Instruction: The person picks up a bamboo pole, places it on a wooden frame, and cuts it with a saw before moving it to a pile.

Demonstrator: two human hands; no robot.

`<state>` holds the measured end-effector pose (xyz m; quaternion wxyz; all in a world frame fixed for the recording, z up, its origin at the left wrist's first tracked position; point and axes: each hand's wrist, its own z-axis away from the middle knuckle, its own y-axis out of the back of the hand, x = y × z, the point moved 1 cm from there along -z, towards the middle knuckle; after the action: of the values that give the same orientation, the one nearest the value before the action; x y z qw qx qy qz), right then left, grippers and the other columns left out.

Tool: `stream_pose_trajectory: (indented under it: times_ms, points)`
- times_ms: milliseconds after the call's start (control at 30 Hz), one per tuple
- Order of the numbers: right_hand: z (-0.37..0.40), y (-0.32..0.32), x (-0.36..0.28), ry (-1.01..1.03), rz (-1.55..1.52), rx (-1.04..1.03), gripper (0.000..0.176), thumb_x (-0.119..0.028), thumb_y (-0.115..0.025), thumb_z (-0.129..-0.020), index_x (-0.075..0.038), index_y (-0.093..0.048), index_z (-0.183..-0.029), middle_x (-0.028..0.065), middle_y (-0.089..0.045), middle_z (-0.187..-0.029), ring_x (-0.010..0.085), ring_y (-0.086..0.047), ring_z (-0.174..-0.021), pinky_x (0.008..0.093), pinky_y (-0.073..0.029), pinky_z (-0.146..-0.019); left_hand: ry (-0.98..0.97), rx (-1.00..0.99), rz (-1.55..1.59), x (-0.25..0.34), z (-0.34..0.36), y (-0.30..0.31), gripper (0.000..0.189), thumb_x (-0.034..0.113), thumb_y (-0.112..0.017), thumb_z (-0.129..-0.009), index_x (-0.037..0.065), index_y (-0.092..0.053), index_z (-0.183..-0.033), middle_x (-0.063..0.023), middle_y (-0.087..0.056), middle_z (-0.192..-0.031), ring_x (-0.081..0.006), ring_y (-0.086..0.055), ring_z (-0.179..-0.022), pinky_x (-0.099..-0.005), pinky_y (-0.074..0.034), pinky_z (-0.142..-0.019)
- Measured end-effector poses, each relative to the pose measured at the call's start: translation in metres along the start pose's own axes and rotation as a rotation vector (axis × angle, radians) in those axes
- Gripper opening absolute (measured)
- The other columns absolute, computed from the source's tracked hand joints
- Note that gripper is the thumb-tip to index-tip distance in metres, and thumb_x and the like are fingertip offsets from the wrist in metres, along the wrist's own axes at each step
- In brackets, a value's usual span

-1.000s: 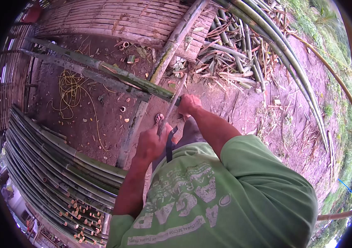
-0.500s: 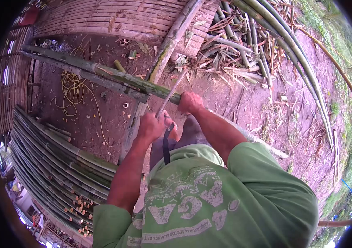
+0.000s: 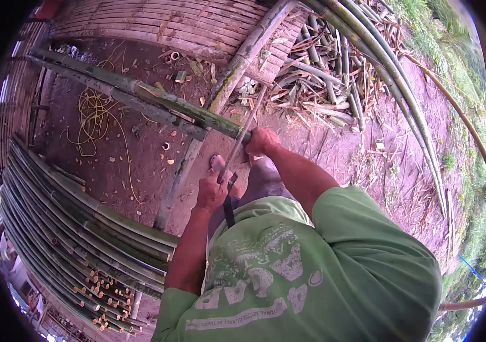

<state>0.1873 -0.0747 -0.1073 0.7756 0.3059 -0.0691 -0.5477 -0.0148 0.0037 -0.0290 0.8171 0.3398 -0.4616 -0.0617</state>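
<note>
My left hand (image 3: 213, 191) is closed around the handle of a long thin blade (image 3: 249, 119), which slants up and to the right across the near end of a green bamboo pole (image 3: 169, 101). At that end, my right hand (image 3: 262, 142) grips the pole just right of the blade. The pole runs away to the upper left and rests beside a greyish pole (image 3: 134, 103). A dark strap (image 3: 229, 204) hangs by my waist below my left hand. Whether the blade's edge touches the bamboo cannot be made out.
A slatted bamboo platform (image 3: 157, 25) spans the top, with a slanted post (image 3: 248, 48) at its right. Cut bamboo and scraps (image 3: 334, 74) lie beyond. Stacked poles (image 3: 77, 228) fill the lower left, and yellow cord (image 3: 92, 117) lies on the ground. Long curved poles (image 3: 405, 97) stand right.
My left hand has moved slightly down, and the blade's tip has shifted up and right, so it crosses the pole nearer my right hand. My right hand still grips the pole. The view has shifted slightly.
</note>
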Motion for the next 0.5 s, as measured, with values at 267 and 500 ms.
stream_pose_trajectory:
  times_ms: [267,500]
  points:
    - [-0.002,0.001,0.000,0.028,-0.042,0.017,0.035,-0.022,-0.066,-0.067,-0.010,-0.069,-0.100,0.0150,-0.068,-0.099,0.0299,-0.066,-0.094,0.0397,-0.053,-0.083,0.245,-0.132,-0.102,0.067,0.066,0.080,0.034,0.033,-0.058,-0.089,0.000,-0.060,-0.081,-0.0260,-0.058,-0.065,-0.0432,-0.061,-0.067,-0.0498,-0.046,-0.058]
    - [0.001,-0.008,0.004,0.065,-0.029,0.045,0.034,-0.016,-0.060,-0.072,-0.004,-0.065,-0.103,0.0204,-0.065,-0.104,0.0348,-0.064,-0.099,0.0417,-0.051,-0.086,0.169,-0.111,-0.234,0.019,-0.018,0.029,0.032,0.030,-0.055,-0.088,0.000,-0.063,-0.081,-0.0265,-0.059,-0.067,-0.0441,-0.061,-0.070,-0.0498,-0.047,-0.061]
